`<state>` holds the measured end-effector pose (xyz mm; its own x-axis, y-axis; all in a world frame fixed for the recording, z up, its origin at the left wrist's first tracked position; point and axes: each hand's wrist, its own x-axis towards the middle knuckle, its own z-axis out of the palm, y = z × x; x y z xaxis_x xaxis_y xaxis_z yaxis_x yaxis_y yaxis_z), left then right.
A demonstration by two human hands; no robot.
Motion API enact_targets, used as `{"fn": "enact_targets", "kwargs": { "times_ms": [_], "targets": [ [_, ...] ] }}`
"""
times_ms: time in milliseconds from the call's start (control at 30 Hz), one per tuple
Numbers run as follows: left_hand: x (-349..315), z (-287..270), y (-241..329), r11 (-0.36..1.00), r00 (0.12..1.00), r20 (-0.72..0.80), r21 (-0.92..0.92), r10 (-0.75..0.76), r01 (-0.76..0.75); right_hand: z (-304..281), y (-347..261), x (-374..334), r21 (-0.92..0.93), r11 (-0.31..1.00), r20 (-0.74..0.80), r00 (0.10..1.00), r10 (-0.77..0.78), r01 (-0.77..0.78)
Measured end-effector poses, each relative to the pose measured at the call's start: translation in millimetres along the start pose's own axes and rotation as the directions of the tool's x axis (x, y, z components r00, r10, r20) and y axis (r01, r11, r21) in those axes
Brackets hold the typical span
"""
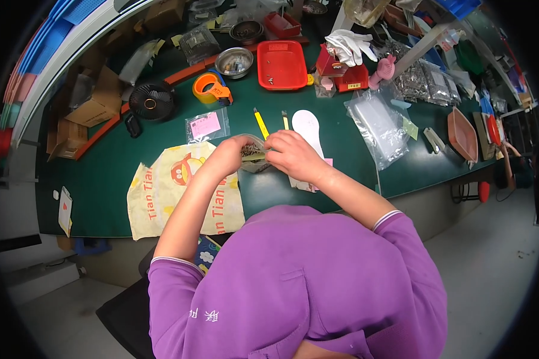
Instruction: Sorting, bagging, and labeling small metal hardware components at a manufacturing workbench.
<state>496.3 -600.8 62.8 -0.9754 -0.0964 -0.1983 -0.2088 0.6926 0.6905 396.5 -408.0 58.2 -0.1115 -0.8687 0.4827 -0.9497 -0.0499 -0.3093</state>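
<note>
Between my two hands is a clear plastic bag (256, 163) with many small brownish metal pieces in it, too small to name. Its mouth faces up and stands apart. My left hand (229, 157) grips the bag's left edge with the fingers curled. On the opposite edge, my right hand (294, 157) pinches the plastic. A yellow cutter knife (261, 124) lies just beyond the bag, and a second slim yellow knife (285, 121) is beside it. Under my left forearm a pale yellow printed cloth bag (161, 200) lies flat. A white insole-shaped piece (307, 128) rests behind my right hand.
On the green table (341, 173) stand a red basket (281, 67), a metal bowl (234, 63), an orange tape dispenser (211, 88) and a black fan (152, 100). Clear bags (377, 128), a stapler (433, 140) and a pinkish tray (463, 135) lie to the right. Cardboard boxes (96, 102) sit left.
</note>
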Motion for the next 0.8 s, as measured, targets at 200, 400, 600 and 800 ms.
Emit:
{"fn": "enact_targets", "kwargs": {
  "times_ms": [200,400,600,800],
  "targets": [
    [-16.1,5.8,2.5,0.991,0.987,-0.094,0.043,0.13,-0.126,-2.2,-6.4,-4.3,0.011,1.0,0.015,1.0,0.016,-0.016],
    [-35.7,-17.4,10.3,0.973,0.94,-0.254,0.042,0.229,-0.226,-6.9,-7.5,-9.6,0.005,0.999,0.054,0.997,0.049,-0.049],
    [-55.4,-10.2,-32.2,0.942,0.933,-0.282,0.306,0.225,-0.135,-7.9,-13.1,-9.3,-0.026,0.996,0.147,0.985,0.086,-0.084],
    [-50.6,-22.1,-33.8,0.923,0.93,-0.223,0.32,0.291,-0.212,-22.9,-6.0,-5.5,-0.106,0.992,0.165,0.983,0.084,-0.067]
  ]
}}
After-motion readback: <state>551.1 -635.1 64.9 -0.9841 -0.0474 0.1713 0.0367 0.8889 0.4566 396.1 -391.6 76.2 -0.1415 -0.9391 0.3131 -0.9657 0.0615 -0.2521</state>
